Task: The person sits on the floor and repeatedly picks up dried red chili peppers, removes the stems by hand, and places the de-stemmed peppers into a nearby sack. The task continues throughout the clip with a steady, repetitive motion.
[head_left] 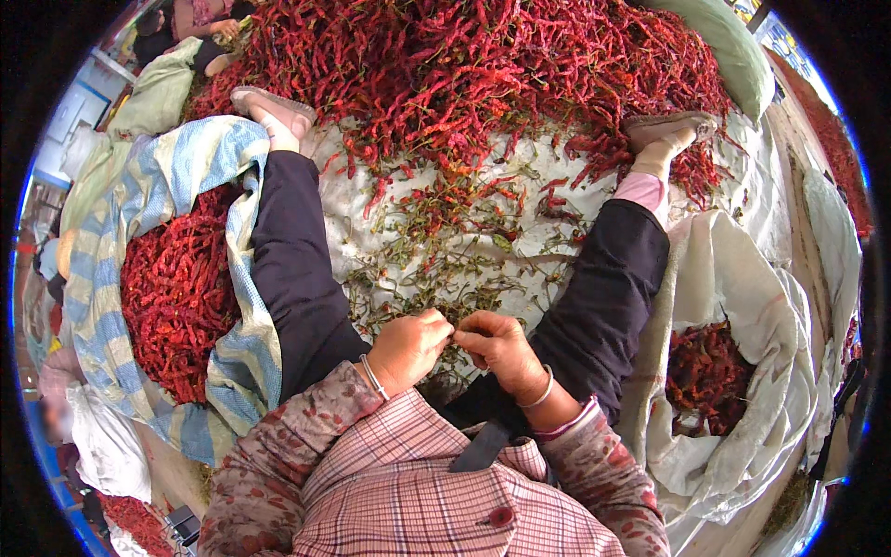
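Note:
My left hand (406,350) and my right hand (504,351) meet fingertip to fingertip above my lap, both closed in a pinch. Whatever sits between the fingers is too small and hidden to name. Just beyond them, green and brown stems (445,251) lie scattered on a white sheet (348,204) between my outstretched legs. Past my feet rises a large heap of dried red chillies (445,74), with a few loose ones strewn toward me.
On my left, a blue-and-cream striped sack (102,288) gapes around red chillies (181,297). A white sack (742,269) on my right holds darker chillies (707,376). Green sacks (719,46) flank the heap. Another person's hand (225,28) shows at the far left.

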`<act>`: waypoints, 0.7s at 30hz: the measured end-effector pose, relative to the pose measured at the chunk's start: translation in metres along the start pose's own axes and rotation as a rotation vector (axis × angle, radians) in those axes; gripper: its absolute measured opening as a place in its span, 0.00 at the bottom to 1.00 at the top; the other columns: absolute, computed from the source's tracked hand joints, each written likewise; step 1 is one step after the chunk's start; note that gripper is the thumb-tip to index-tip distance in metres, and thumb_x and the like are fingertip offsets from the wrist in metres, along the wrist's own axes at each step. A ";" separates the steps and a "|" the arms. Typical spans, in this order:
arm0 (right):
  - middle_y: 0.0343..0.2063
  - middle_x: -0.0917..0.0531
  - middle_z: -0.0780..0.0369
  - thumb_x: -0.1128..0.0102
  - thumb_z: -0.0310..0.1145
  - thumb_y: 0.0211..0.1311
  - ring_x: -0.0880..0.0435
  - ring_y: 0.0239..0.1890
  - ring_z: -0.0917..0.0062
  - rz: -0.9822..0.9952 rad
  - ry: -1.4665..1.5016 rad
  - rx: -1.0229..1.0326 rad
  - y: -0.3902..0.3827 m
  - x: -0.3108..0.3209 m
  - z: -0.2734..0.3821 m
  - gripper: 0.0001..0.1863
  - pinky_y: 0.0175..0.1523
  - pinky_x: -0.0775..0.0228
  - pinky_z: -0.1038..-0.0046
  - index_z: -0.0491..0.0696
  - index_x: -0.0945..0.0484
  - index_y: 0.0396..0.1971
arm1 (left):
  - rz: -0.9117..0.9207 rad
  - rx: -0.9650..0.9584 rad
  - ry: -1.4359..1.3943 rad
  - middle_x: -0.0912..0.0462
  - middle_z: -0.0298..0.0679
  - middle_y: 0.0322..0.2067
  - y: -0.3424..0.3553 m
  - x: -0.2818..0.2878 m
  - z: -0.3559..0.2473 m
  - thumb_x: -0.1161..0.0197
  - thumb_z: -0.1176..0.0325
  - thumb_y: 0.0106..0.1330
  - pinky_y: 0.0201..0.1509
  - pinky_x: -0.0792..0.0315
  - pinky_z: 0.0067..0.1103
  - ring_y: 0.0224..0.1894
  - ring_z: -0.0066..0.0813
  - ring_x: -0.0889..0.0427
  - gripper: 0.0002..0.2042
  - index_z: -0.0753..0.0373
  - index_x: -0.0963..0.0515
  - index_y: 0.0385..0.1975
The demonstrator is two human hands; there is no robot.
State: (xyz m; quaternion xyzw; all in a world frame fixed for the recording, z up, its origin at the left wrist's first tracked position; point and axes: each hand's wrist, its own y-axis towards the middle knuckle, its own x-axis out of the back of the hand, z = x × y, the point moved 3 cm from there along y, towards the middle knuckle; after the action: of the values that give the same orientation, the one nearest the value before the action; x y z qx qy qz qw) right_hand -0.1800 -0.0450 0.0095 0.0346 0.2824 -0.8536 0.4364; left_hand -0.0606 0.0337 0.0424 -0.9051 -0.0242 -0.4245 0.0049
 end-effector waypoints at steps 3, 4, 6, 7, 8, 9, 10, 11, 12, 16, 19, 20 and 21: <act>0.14 0.32 0.70 0.45 0.27 0.52 0.39 0.13 0.88 0.100 0.341 -0.126 -0.002 0.003 -0.004 0.04 0.17 0.49 0.85 0.43 0.27 0.24 | -0.093 -0.157 -0.172 0.25 0.42 0.28 0.002 0.003 0.005 0.44 0.79 0.50 0.29 0.30 0.24 0.27 0.39 0.24 0.08 0.65 0.26 0.31; 0.15 0.32 0.70 0.45 0.27 0.52 0.40 0.13 0.89 0.145 0.493 -0.180 -0.002 0.003 -0.005 0.03 0.17 0.50 0.85 0.44 0.28 0.23 | -0.083 -0.140 -0.251 0.25 0.42 0.28 0.004 0.003 0.006 0.44 0.79 0.50 0.29 0.30 0.24 0.27 0.39 0.24 0.08 0.65 0.26 0.31; 0.15 0.33 0.71 0.46 0.26 0.53 0.41 0.13 0.89 0.174 0.503 -0.150 -0.002 0.003 -0.002 0.03 0.17 0.52 0.86 0.45 0.28 0.23 | -0.061 -0.104 -0.411 0.25 0.41 0.28 0.006 0.005 0.006 0.44 0.79 0.50 0.28 0.30 0.23 0.27 0.39 0.23 0.08 0.65 0.26 0.30; 0.14 0.33 0.71 0.46 0.26 0.53 0.40 0.14 0.89 0.179 0.466 -0.133 -0.002 0.005 0.001 0.03 0.17 0.52 0.86 0.45 0.28 0.23 | -0.023 -0.042 -0.401 0.24 0.42 0.25 0.009 0.008 0.002 0.45 0.77 0.51 0.26 0.30 0.25 0.27 0.41 0.24 0.05 0.64 0.26 0.28; 0.14 0.33 0.71 0.46 0.26 0.53 0.40 0.14 0.89 0.184 0.430 -0.116 -0.002 0.006 0.004 0.03 0.17 0.51 0.86 0.45 0.28 0.23 | -0.038 -0.025 -0.326 0.25 0.43 0.24 0.010 0.007 0.002 0.45 0.77 0.51 0.26 0.31 0.26 0.26 0.41 0.24 0.05 0.64 0.27 0.27; 0.14 0.31 0.70 0.44 0.27 0.51 0.36 0.16 0.89 0.091 0.152 -0.053 -0.003 0.009 0.014 0.03 0.19 0.47 0.85 0.44 0.27 0.23 | -0.056 -0.013 -0.253 0.25 0.43 0.23 0.012 0.005 0.000 0.45 0.77 0.51 0.26 0.31 0.26 0.26 0.42 0.24 0.05 0.63 0.27 0.27; 0.15 0.29 0.69 0.43 0.27 0.50 0.33 0.18 0.88 -0.020 -0.221 0.311 0.001 0.010 0.012 0.04 0.22 0.42 0.83 0.42 0.25 0.24 | -0.076 -0.001 -0.179 0.25 0.44 0.22 0.014 0.004 -0.002 0.45 0.77 0.50 0.25 0.31 0.27 0.25 0.42 0.24 0.04 0.63 0.27 0.27; 0.16 0.28 0.69 0.42 0.27 0.49 0.33 0.19 0.88 -0.035 -0.145 0.209 0.000 0.011 0.009 0.04 0.23 0.40 0.83 0.41 0.25 0.24 | -0.078 0.068 -0.168 0.26 0.45 0.20 0.013 0.004 -0.005 0.44 0.74 0.51 0.25 0.32 0.29 0.24 0.44 0.25 0.03 0.63 0.28 0.25; 0.16 0.28 0.68 0.42 0.26 0.48 0.32 0.20 0.88 -0.051 -0.071 0.103 -0.004 0.011 0.009 0.05 0.24 0.39 0.83 0.41 0.25 0.24 | -0.056 0.088 -0.129 0.26 0.46 0.19 0.011 0.001 -0.007 0.45 0.73 0.51 0.24 0.32 0.31 0.23 0.45 0.26 0.04 0.64 0.28 0.25; 0.14 0.27 0.64 0.40 0.25 0.45 0.29 0.20 0.81 -0.283 -0.464 0.484 0.005 0.008 0.002 0.05 0.26 0.36 0.78 0.40 0.26 0.22 | -0.009 0.272 -0.338 0.28 0.47 0.17 0.003 -0.003 -0.013 0.45 0.72 0.51 0.24 0.33 0.32 0.21 0.46 0.26 0.04 0.65 0.30 0.21; 0.16 0.25 0.59 0.43 0.25 0.46 0.26 0.18 0.75 -0.499 -0.506 0.458 0.020 0.029 0.006 0.04 0.25 0.35 0.73 0.40 0.26 0.21 | 0.053 0.258 -0.297 0.27 0.47 0.15 0.000 -0.002 -0.021 0.46 0.69 0.53 0.25 0.32 0.31 0.21 0.45 0.25 0.06 0.66 0.28 0.20; 0.16 0.24 0.60 0.44 0.26 0.47 0.26 0.18 0.76 -0.471 -0.336 0.417 0.022 0.031 0.007 0.05 0.23 0.36 0.73 0.39 0.27 0.20 | 0.109 0.206 -0.197 0.27 0.46 0.14 0.000 -0.003 -0.016 0.46 0.68 0.53 0.26 0.31 0.31 0.22 0.44 0.25 0.07 0.65 0.26 0.21; 0.16 0.24 0.64 0.46 0.25 0.49 0.28 0.17 0.81 -0.279 -0.070 0.203 0.024 0.029 -0.002 0.05 0.20 0.39 0.78 0.40 0.27 0.20 | 0.196 0.234 -0.013 0.27 0.46 0.15 -0.004 -0.005 -0.005 0.47 0.66 0.53 0.26 0.31 0.31 0.22 0.44 0.24 0.08 0.64 0.26 0.20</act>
State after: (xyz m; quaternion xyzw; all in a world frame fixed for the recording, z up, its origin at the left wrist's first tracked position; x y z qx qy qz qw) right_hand -0.1798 -0.0761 -0.0114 0.0089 0.1815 -0.9307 0.3175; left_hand -0.0676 0.0373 0.0420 -0.8991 0.0149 -0.4106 0.1513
